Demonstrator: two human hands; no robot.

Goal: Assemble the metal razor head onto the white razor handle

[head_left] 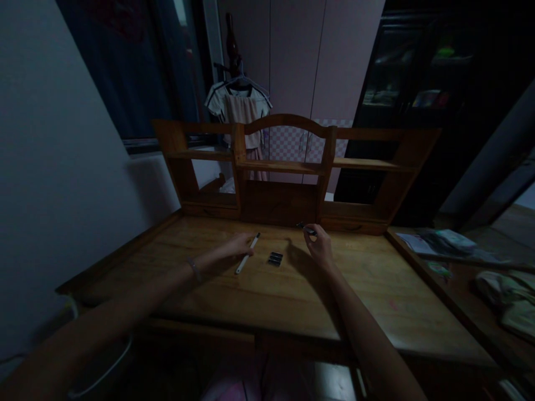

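Holding a slim white stick with a dark tip (243, 263), your left hand (241, 245) is gripping it near its middle, over the glossy tan wooden desk (200, 295); whether its near end is touching the wood, I cannot tell. Your right hand (321, 245) is pinching a small dark object (308, 229), too dim to make out. Between your hands, a small black set of three parallel bars (275, 258) is lying on the desk, apart from the stick. Brown wooden shelving (284, 166) is bounding the far side, just beyond your right hand. Wood is stretching left toward the left rim (121, 249), right toward the right rim (434, 289), and back to the near edge.
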